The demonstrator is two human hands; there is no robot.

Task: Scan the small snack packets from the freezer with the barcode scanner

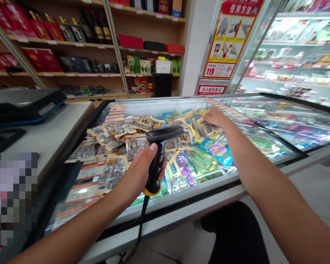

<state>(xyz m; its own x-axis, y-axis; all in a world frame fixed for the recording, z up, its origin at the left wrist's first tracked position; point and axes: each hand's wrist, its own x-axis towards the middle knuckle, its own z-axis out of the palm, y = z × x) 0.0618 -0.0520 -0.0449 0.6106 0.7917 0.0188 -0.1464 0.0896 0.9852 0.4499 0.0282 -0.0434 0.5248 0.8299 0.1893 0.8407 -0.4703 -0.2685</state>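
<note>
My left hand point(141, 165) is wrapped round the handle of a black and yellow barcode scanner point(155, 161), its head level above the packets and its cord hanging down. My right hand point(215, 117) reaches to the far side of the heap, fingers bent down over a brown snack packet point(209, 127); the fingertips are partly hidden. Brown and cream snack packets point(121, 128) with dark contents lie heaped under and left of the scanner. Around my right hand are blue packets point(214, 148), yellow packets point(196, 128) and green packets point(200, 161).
A chest freezer point(209, 192) with a glass top and pale frame spans the view. On the left stands a counter point(57, 128) with a black device point(27, 104). Wooden shelves point(151, 22) hold boxes and bottles behind, and a lit display fridge point(297, 55) stands at right.
</note>
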